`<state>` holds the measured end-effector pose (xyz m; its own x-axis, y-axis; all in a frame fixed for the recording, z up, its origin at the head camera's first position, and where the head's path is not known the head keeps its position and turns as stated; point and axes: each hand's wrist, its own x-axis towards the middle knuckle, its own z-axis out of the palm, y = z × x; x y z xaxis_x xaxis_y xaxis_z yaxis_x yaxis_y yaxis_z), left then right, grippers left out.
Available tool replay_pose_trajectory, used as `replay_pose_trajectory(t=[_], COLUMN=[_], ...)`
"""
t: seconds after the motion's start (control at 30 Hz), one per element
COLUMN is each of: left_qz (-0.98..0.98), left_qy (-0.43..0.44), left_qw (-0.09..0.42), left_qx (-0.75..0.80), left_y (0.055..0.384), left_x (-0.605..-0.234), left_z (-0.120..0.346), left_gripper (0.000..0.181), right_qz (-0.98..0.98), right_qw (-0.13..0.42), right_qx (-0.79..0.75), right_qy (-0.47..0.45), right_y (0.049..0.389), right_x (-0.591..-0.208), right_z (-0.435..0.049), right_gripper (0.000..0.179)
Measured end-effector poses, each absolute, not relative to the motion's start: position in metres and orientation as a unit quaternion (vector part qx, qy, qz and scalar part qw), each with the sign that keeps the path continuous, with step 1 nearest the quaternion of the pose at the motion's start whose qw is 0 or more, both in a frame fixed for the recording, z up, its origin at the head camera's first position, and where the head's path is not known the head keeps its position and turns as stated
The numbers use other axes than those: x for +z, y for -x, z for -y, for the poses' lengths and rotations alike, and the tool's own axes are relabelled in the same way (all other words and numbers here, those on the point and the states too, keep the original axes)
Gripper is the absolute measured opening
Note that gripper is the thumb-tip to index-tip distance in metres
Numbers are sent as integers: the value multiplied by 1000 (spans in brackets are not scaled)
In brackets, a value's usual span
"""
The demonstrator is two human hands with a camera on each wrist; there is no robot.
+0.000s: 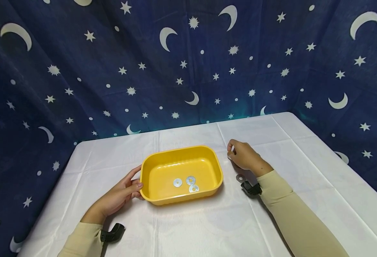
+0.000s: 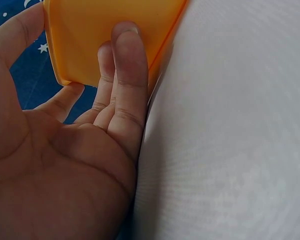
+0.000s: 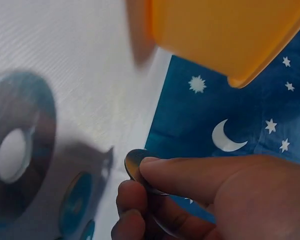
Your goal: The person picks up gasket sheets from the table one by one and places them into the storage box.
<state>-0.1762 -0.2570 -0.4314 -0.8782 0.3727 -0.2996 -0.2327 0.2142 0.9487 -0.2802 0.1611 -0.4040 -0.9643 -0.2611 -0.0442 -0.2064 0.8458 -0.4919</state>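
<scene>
A yellow plastic tray (image 1: 182, 200) stands on the white cloth, with 3 flat metal washers (image 1: 177, 182) lying on its floor. My left hand (image 1: 119, 196) holds the tray's left end, thumb at the rim and other fingers against the outer wall (image 2: 80, 40). To the right of the tray, my right hand (image 1: 244, 155) pinches a metal washer (image 3: 135, 162) between thumb and fingers. Beside the right wrist lies another washer (image 1: 241, 178), large and blurred in the right wrist view. Smaller washers (image 3: 76, 202) show beyond it there; the hand hides them from the head view.
A white cloth (image 1: 191, 232) with fold creases covers the table. Behind and at both sides hangs a dark blue curtain (image 1: 162, 78) with moons and stars. Each wrist wears a black strapped device (image 1: 112, 233).
</scene>
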Motion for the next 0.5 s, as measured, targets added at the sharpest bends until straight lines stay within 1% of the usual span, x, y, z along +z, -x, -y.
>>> replay_pose_trajectory(t=[0.3,0.5], left_qz=[-740,-738], left_qy=[-47,-50], left_qw=[242,241], left_qx=[626,628], left_y=[176,176], left_x=[-431,-431], left_z=[257,257], left_gripper=[66,65], right_qz=[-945,-940], right_qw=[29,10], right_qx=[-283,-298], right_qy=[161,164], right_y=[273,267], right_x=[-393,-385], right_z=[-151,-144], right_gripper=[9,9])
